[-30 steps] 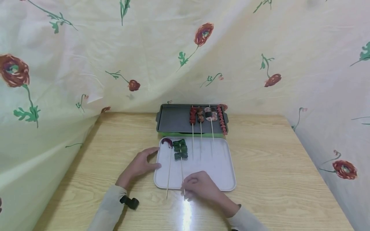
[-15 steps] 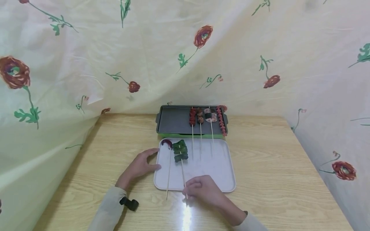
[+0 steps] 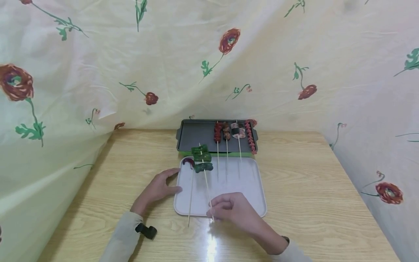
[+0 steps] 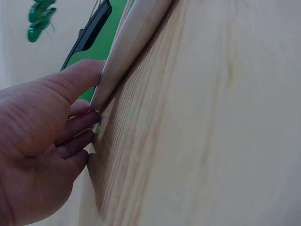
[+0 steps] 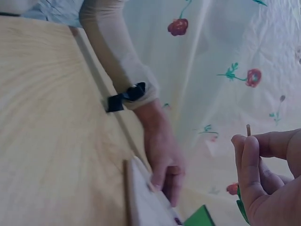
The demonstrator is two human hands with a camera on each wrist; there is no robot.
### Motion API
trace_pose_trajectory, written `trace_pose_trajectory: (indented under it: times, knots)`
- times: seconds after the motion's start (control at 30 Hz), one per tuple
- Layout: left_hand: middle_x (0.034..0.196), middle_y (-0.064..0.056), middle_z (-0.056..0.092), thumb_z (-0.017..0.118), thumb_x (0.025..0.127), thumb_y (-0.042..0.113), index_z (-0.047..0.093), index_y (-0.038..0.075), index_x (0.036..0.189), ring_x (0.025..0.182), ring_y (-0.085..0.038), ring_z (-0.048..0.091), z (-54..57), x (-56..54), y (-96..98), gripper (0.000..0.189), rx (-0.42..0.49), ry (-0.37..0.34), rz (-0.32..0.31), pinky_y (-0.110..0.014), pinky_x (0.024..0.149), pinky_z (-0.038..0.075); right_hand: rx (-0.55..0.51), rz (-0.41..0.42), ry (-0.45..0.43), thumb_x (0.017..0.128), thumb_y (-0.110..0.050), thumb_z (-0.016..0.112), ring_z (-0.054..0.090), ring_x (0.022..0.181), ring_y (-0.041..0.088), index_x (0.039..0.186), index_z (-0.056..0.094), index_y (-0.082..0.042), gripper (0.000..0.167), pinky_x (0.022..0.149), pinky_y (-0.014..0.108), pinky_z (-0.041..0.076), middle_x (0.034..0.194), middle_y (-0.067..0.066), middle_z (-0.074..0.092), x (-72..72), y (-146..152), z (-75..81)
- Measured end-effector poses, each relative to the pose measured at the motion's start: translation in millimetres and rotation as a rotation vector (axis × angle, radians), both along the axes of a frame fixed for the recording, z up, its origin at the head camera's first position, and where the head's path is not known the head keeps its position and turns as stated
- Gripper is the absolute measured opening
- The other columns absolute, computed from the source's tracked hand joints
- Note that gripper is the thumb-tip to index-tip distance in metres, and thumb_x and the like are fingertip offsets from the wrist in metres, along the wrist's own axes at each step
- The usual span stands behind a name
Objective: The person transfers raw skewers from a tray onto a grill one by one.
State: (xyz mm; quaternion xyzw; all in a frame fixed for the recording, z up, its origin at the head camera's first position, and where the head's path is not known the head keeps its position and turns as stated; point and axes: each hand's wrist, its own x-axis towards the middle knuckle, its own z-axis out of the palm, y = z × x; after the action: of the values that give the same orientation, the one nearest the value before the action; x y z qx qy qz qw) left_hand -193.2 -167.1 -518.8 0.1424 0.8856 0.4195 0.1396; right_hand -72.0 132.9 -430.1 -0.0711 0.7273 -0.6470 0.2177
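My right hand (image 3: 230, 210) pinches the lower end of the stick of a green pepper skewer (image 3: 203, 156). The stick's tip (image 5: 248, 129) pokes out above the fingers in the right wrist view. The skewer is raised over the white tray (image 3: 235, 196), its top pieces in front of the grill pan's near edge. My left hand (image 3: 160, 185) rests at the tray's left edge, thumb and fingers spread along the rim. On the tray's left side lies a skewer with a dark red curved piece (image 3: 188, 162), its stick reaching past the near rim.
Behind the tray stands a dark grill pan (image 3: 196, 133) on a green base. On its right half lie several skewers, including red meat (image 3: 217, 133), brown meat (image 3: 226, 131), pale and black pieces (image 3: 238, 131) and a pink row (image 3: 250, 137). A flowered cloth (image 3: 183, 65) hangs behind.
The green pepper skewer has been lifted off the tray, its food end moving away toward the grill pan. My right hand has risen with it. The left hand stays still.
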Motion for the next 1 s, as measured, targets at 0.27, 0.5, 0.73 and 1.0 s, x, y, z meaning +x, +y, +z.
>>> trace_pose_trajectory:
  times: [0.27, 0.5, 0.73, 1.0]
  knots:
    - [0.158, -0.009, 0.046, 0.084, 0.087, 0.030, 0.049, 0.013, 0.152, 0.150, -0.032, 0.035, -3.8, 1.5, 3.1, 0.076, -0.023, -0.029, 0.013, -0.052, 0.124, 0.030, 0.040, -0.026, 0.037, 0.093, -0.012, 0.074, 0.072, 0.081, 0.023, 0.109, 0.071, 0.005, 0.024, 0.074, 0.029, 0.062, 0.095, 0.013, 0.079, -24.0, 7.4, 16.7]
    - [0.157, -0.010, 0.047, 0.084, 0.086, 0.028, 0.050, 0.012, 0.151, 0.150, -0.033, 0.035, -0.8, -0.4, 2.4, 0.075, -0.010, -0.002, 0.016, -0.052, 0.124, 0.030, 0.050, -0.050, 0.110, 0.096, -0.010, 0.071, 0.074, 0.084, 0.025, 0.112, 0.070, 0.007, 0.023, 0.078, 0.031, 0.064, 0.099, 0.015, 0.078, -60.3, 11.3, 19.4]
    - [0.158, -0.010, 0.046, 0.084, 0.086, 0.029, 0.049, 0.012, 0.152, 0.150, -0.033, 0.035, -0.6, 0.9, 0.7, 0.076, -0.002, -0.009, 0.008, -0.052, 0.124, 0.030, 0.062, -0.094, 0.079, 0.095, -0.011, 0.072, 0.075, 0.088, 0.025, 0.114, 0.069, 0.007, 0.027, 0.081, 0.031, 0.063, 0.099, 0.012, 0.079, -91.8, 9.5, 20.7]
    - [0.157, -0.011, 0.046, 0.084, 0.086, 0.029, 0.050, 0.012, 0.152, 0.150, -0.033, 0.035, -1.0, -0.6, 0.4, 0.076, 0.000, -0.007, 0.013, -0.052, 0.124, 0.029, 0.029, -0.117, 0.044, 0.095, -0.005, 0.070, 0.072, 0.079, 0.014, 0.112, 0.069, 0.010, 0.023, 0.075, 0.025, 0.063, 0.098, 0.014, 0.078, -120.2, 3.3, 16.5]
